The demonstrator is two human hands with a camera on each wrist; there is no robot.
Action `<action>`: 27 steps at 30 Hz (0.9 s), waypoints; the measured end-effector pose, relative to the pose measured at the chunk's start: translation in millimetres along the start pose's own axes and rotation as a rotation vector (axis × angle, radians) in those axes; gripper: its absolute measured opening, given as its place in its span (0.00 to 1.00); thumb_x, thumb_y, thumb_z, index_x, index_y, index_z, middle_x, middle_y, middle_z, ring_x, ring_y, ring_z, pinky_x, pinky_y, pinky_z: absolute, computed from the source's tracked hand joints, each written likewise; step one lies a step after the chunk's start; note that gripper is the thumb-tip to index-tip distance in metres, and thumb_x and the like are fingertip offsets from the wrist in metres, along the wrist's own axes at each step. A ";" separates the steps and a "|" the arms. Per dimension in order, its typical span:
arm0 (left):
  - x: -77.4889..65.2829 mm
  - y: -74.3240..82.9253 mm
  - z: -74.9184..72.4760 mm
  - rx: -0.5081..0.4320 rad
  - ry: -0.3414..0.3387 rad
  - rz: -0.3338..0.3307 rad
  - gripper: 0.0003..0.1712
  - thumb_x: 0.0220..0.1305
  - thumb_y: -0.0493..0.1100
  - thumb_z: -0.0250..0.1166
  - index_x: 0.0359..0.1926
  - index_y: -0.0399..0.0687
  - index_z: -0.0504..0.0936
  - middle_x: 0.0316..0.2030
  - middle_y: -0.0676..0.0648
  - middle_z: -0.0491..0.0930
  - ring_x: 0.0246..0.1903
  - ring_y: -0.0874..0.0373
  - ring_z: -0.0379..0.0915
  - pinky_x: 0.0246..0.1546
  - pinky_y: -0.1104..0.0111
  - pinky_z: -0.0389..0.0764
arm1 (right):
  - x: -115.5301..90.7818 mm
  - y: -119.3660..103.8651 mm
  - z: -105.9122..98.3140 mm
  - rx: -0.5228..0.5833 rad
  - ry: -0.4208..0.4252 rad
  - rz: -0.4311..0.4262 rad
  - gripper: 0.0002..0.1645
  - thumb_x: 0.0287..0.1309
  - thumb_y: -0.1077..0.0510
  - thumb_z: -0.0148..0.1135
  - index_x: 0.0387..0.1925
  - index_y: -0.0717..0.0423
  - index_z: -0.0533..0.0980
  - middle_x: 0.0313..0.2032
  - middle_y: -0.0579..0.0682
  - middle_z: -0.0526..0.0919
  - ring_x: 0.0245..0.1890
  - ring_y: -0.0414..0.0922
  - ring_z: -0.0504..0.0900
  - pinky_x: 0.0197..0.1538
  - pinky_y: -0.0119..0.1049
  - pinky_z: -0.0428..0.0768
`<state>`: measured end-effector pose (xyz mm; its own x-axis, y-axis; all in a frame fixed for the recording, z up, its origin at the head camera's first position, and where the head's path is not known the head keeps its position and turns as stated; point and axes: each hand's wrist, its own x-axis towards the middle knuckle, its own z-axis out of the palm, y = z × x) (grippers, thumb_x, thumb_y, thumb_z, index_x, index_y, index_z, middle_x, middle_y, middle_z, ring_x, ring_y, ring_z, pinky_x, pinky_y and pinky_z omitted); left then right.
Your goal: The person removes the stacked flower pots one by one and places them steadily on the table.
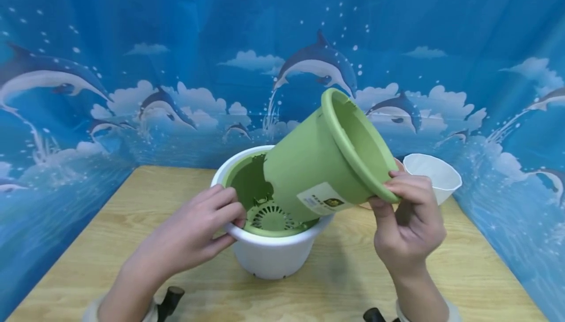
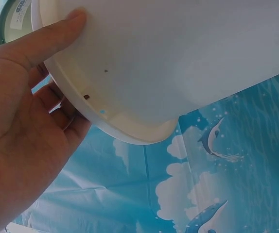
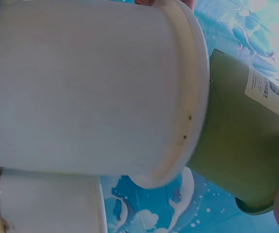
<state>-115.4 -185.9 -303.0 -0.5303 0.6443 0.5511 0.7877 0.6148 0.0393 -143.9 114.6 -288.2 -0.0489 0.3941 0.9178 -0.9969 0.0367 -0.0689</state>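
Note:
My left hand [image 1: 194,229] pinches the near-left rim of a white flowerpot [image 1: 273,258] that stands upright on the table. In the left wrist view the thumb lies on the pot's outer wall and the fingers curl over its rim. Nested inside is a green flowerpot [image 1: 247,180] with a slotted bottom. My right hand [image 1: 410,219] pinches the rim of a second green flowerpot [image 1: 304,165], thumb below and fingers above. This pot is tilted, mouth up to the right, its base end over the white pot's opening. A label [image 1: 324,198] is on its side.
Behind my right hand, a white pot [image 1: 437,172] with an angular rim stands at the table's back right. An orange-brown item [image 1: 399,164] shows partly beside it. A blue dolphin-printed sheet [image 1: 198,67] surrounds the wooden table [image 1: 212,283] at the back and sides.

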 end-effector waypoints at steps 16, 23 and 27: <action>1.1 -1.1 -0.3 0.011 -0.008 -0.008 0.17 0.50 0.38 0.77 0.33 0.59 0.76 0.35 0.60 0.70 0.39 0.64 0.65 0.40 0.67 0.75 | 21.4 -6.3 -56.1 -0.059 0.006 0.099 0.18 0.45 0.71 0.76 0.29 0.81 0.75 0.31 0.63 0.81 0.37 0.46 0.82 0.46 0.30 0.81; 1.4 -1.9 -1.9 0.003 -0.008 -0.005 0.17 0.50 0.39 0.77 0.34 0.58 0.77 0.36 0.60 0.70 0.39 0.64 0.66 0.40 0.67 0.76 | 24.4 -10.3 -71.3 -0.154 -0.061 0.077 0.18 0.46 0.68 0.76 0.28 0.80 0.76 0.31 0.61 0.82 0.37 0.43 0.81 0.47 0.28 0.79; 0.8 -1.3 -2.8 -0.002 -0.035 -0.022 0.16 0.52 0.40 0.76 0.34 0.59 0.77 0.37 0.61 0.70 0.40 0.65 0.66 0.41 0.68 0.76 | 23.6 -9.8 -77.5 -0.184 -0.089 0.057 0.17 0.46 0.68 0.76 0.26 0.79 0.76 0.29 0.60 0.83 0.36 0.42 0.81 0.46 0.27 0.78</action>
<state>-116.0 -187.5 -300.3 -0.5580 0.6463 0.5205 0.7765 0.6279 0.0526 -130.6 194.7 -296.2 -0.1179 0.3175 0.9409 -0.9650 0.1869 -0.1840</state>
